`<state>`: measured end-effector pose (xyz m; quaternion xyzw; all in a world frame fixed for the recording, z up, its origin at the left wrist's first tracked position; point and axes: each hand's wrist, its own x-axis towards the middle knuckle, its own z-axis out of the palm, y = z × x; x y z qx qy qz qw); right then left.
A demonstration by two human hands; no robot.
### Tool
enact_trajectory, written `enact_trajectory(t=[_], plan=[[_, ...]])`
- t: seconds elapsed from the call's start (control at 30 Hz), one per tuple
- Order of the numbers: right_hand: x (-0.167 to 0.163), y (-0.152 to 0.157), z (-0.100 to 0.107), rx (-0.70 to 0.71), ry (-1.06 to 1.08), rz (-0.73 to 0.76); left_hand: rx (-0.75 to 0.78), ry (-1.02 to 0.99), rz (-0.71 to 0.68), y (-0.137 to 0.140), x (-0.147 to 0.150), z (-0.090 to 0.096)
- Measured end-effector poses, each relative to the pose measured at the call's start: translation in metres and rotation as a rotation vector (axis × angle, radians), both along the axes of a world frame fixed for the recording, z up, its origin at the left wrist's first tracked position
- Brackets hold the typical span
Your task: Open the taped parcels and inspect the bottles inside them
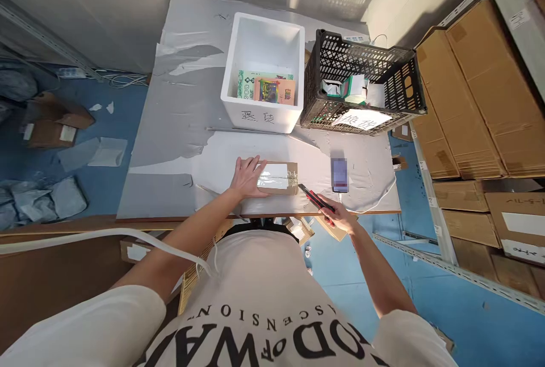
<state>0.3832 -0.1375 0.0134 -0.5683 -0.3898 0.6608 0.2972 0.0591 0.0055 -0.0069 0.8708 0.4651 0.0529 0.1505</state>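
Note:
On the table in front of me lies a small cardboard box [277, 178], with a white label and clear tape on its top. My left hand [248, 177] holds its left end, thumb on the near side and fingers over the far side. In my right hand [338, 215] is a red and black utility knife [315, 199]. The knife points up and left, its tip just off the box's right end. A phone [339, 175] lies to the right, beyond my right hand, with a white cable running from it.
Behind the box stand a white foam box [264, 117] holding colourful flat packages and a black plastic crate [313, 95] with small packages inside. Shelving with large cartons [498, 95] rises at the right. Parcels [68, 197] lie on the blue floor at the left.

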Motion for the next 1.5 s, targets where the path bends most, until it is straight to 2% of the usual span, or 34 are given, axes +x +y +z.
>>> enact_trajectory(t=[0.1, 0.17, 0.27, 0.37, 0.43, 0.5, 0.57, 0.63, 0.7, 0.83, 1.0, 1.13, 1.3, 1.4, 1.5], plan=[[-0.002, -0.014, 0.000, 0.009, 0.013, -0.016, -0.019, 0.023, -0.003, 0.000, 0.001, 0.003], [-0.001, -0.021, -0.001, 0.023, -0.010, -0.081, -0.027, 0.023, -0.012, -0.001, 0.002, 0.005], [-0.003, -0.025, -0.005, 0.061, -0.053, -0.284, -0.063, -0.007, -0.038, 0.001, -0.002, 0.006], [-0.024, -0.016, -0.014, 0.072, -0.010, -0.500, -0.120, -0.146, -0.025, 0.010, -0.016, 0.003], [-0.050, -0.007, -0.022, 0.049, 0.071, -0.615, -0.136, -0.310, 0.128, 0.021, -0.029, -0.003], [-0.079, 0.001, -0.031, 0.012, 0.172, -0.707, -0.236, -0.476, 0.344, 0.033, -0.043, -0.012], [-0.102, 0.007, -0.039, -0.021, 0.250, -0.757, -0.489, -0.632, 0.502, 0.041, -0.053, -0.021], [-0.114, 0.013, -0.045, -0.026, 0.281, -0.779, -0.760, -0.778, 0.583, 0.043, -0.058, -0.028], [-0.114, 0.023, -0.048, -0.002, 0.281, -0.790, -0.876, -0.901, 0.650, 0.038, -0.062, -0.030], [-0.096, 0.067, -0.046, 0.075, 0.238, -0.739, -0.854, -1.041, 0.717, 0.008, -0.069, -0.025], [-0.086, 0.142, -0.040, 0.150, 0.186, -0.507, -0.815, -1.054, 0.779, -0.054, -0.067, -0.022], [-0.097, 0.181, -0.042, 0.193, 0.151, -0.328, -0.784, -1.029, 0.790, -0.096, -0.047, -0.027], [-0.107, 0.196, -0.050, 0.204, 0.109, -0.239, -0.759, -0.966, 0.813, -0.109, -0.031, -0.030], [-0.107, 0.193, -0.050, 0.207, 0.088, -0.281, -0.773, -0.888, 0.774, -0.103, -0.036, -0.027], [-0.105, 0.174, -0.044, 0.234, 0.051, -0.393, -0.764, -0.739, 0.737, -0.087, -0.048, -0.023]])
